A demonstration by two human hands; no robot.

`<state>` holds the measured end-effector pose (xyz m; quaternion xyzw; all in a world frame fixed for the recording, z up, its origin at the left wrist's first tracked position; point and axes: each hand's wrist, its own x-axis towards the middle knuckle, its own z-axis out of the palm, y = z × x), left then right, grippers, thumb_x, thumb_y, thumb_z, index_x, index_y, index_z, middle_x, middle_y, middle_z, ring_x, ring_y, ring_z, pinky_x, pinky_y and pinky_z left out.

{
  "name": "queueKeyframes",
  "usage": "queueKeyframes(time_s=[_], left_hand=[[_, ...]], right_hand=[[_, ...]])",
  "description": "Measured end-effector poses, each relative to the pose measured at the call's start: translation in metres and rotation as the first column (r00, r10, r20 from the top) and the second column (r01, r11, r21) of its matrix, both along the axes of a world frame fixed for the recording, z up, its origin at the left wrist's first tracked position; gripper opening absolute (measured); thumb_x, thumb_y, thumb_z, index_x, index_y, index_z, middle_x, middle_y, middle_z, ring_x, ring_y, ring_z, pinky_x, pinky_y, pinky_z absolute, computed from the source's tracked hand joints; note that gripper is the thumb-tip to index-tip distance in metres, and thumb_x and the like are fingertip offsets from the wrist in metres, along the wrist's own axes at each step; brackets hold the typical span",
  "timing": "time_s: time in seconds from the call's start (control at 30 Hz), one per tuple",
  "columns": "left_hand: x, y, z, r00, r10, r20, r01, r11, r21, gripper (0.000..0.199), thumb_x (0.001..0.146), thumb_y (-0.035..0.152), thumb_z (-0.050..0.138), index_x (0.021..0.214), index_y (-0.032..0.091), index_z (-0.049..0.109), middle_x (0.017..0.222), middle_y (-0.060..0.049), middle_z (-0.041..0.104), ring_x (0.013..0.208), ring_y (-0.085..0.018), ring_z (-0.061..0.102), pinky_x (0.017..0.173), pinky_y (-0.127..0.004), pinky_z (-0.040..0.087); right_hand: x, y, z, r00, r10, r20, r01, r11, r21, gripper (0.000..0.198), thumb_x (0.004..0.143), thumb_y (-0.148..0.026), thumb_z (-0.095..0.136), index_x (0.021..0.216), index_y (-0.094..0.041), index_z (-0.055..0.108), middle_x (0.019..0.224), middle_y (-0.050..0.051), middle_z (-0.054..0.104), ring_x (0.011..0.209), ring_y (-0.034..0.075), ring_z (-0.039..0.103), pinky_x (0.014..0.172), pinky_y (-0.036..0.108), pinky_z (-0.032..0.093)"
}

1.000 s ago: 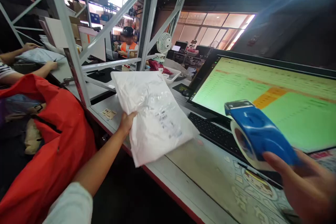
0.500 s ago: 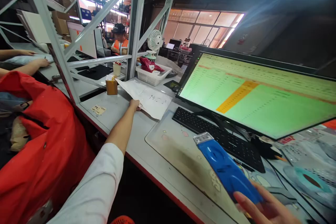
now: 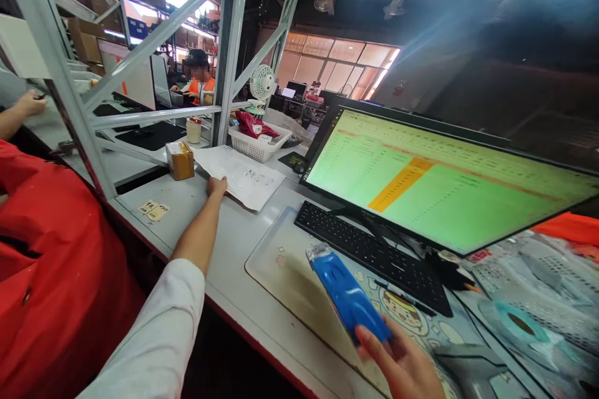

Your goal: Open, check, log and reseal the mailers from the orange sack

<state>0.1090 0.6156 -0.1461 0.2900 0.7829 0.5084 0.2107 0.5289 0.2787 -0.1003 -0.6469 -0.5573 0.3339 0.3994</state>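
Note:
My left hand [image 3: 218, 186] reaches across the desk, closed on the near-left edge of a flat white mailing bag [image 3: 246, 177] with printing on it. The bag lies on the desk beside a small brown taped box [image 3: 180, 160]. Nearer to me, my right hand [image 3: 397, 355] is wrapped round the lower end of a long blue plastic tool [image 3: 349, 293]. Its far end is clear and shiny; the exact kind cannot be made out. The tool is held tilted above the desk mat [image 3: 285, 274], in front of the black keyboard [image 3: 369, 252].
A large monitor [image 3: 421, 181] stands behind the keyboard. Beyond the bag are a white basket [image 3: 257, 143] and a small fan [image 3: 262, 83]. Metal shelf posts [image 3: 229, 50] rise at the left. At the far left is another person's hand [image 3: 30, 104]. A tape roll [image 3: 519, 321] lies right.
The bag's raised left part has come down flatter on the desk, with my left hand still at its edge. My right hand keeps the blue tool. The view has shifted right and tilted up.

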Motion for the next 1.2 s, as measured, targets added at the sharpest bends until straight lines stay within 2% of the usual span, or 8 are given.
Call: queueKeyframes(time_s=[0.13, 0.2, 0.27, 0.4, 0.53, 0.87, 1.0, 1.2], left_hand=[[-0.007, -0.009, -0.013, 0.998, -0.05, -0.026, 0.049, 0.998, -0.044, 0.053, 0.096, 0.036, 0.069, 0.14, 0.012, 0.051, 0.118, -0.014, 0.069, 0.099, -0.024, 0.071, 0.085, -0.04, 0.061], [-0.005, -0.017, -0.019, 0.995, -0.048, -0.085, 0.046, 0.999, -0.023, 0.072, 0.091, 0.029, 0.071, 0.151, 0.01, 0.037, 0.126, -0.021, 0.066, 0.111, -0.031, 0.07, 0.093, -0.042, 0.058], [-0.002, -0.024, -0.023, 0.987, -0.049, -0.152, 0.052, 0.999, 0.016, 0.079, 0.09, 0.026, 0.07, 0.156, 0.011, 0.028, 0.137, -0.024, 0.06, 0.125, -0.034, 0.064, 0.103, -0.043, 0.054], [0.002, -0.032, -0.027, 0.973, -0.078, -0.216, 0.092, 0.994, 0.055, 0.06, 0.094, 0.026, 0.062, 0.149, 0.015, 0.038, 0.143, -0.021, 0.056, 0.13, -0.033, 0.06, 0.107, -0.042, 0.05], [-0.001, -0.032, -0.027, 0.968, -0.102, -0.231, 0.118, 0.991, 0.058, 0.049, 0.095, 0.024, 0.061, 0.14, 0.016, 0.045, 0.137, -0.018, 0.061, 0.127, -0.031, 0.062, 0.105, -0.041, 0.05], [-0.004, -0.025, -0.028, 0.966, -0.121, -0.227, 0.136, 0.989, 0.052, 0.041, 0.096, 0.023, 0.056, 0.135, 0.016, 0.048, 0.133, -0.018, 0.062, 0.122, -0.031, 0.064, 0.098, -0.039, 0.051], [-0.003, -0.025, -0.027, 0.97, -0.124, -0.21, 0.14, 0.988, 0.061, 0.041, 0.096, 0.023, 0.056, 0.136, 0.016, 0.049, 0.136, -0.019, 0.061, 0.119, -0.031, 0.065, 0.095, -0.039, 0.051], [-0.004, -0.026, -0.024, 0.974, -0.138, -0.179, 0.154, 0.985, 0.075, 0.04, 0.096, 0.023, 0.056, 0.136, 0.016, 0.049, 0.138, -0.019, 0.061, 0.118, -0.032, 0.066, 0.093, -0.039, 0.052]], right_hand=[[-0.056, 0.069, 0.009, 0.999, 0.004, 0.054, -0.01, 0.994, 0.111, 0.055, 0.076, -0.073, 0.065, 0.088, -0.02, 0.065, 0.074, 0.006, 0.071, 0.069, 0.024, 0.068, 0.062, 0.032, 0.054], [-0.091, 0.116, 0.011, 0.986, -0.047, 0.158, 0.025, 0.99, 0.136, 0.052, 0.083, -0.069, 0.055, 0.091, -0.018, 0.064, 0.077, 0.008, 0.072, 0.071, 0.025, 0.069, 0.06, 0.032, 0.051], [-0.126, 0.164, 0.012, 0.955, -0.112, 0.276, 0.075, 0.987, 0.143, 0.045, 0.089, -0.059, 0.053, 0.099, -0.016, 0.064, 0.083, 0.01, 0.073, 0.077, 0.026, 0.07, 0.065, 0.033, 0.051], [-0.185, 0.25, 0.008, 0.9, -0.22, 0.376, 0.155, 0.968, 0.195, 0.045, 0.093, -0.049, 0.056, 0.114, -0.01, 0.064, 0.111, 0.02, 0.073, 0.105, 0.033, 0.068, 0.091, 0.04, 0.049], [-0.219, 0.307, 0.0, 0.832, -0.313, 0.457, 0.215, 0.943, 0.255, 0.051, 0.097, -0.046, 0.057, 0.126, -0.004, 0.059, 0.131, 0.028, 0.064, 0.125, 0.036, 0.056, 0.107, 0.043, 0.039], [-0.223, 0.37, -0.038, 0.662, -0.383, 0.644, 0.247, 0.923, 0.295, 0.047, 0.098, -0.034, 0.06, 0.126, 0.003, 0.057, 0.132, 0.033, 0.059, 0.127, 0.036, 0.05, 0.108, 0.045, 0.033], [-0.22, 0.384, -0.04, 0.603, -0.381, 0.701, 0.263, 0.924, 0.276, 0.049, 0.096, -0.034, 0.064, 0.128, 0.003, 0.059, 0.13, 0.031, 0.06, 0.128, 0.036, 0.051, 0.107, 0.045, 0.034], [-0.217, 0.391, -0.035, 0.547, -0.361, 0.755, 0.324, 0.923, 0.207, 0.049, 0.094, -0.037, 0.066, 0.132, -0.006, 0.06, 0.134, 0.021, 0.062, 0.13, 0.032, 0.053, 0.109, 0.047, 0.036]])
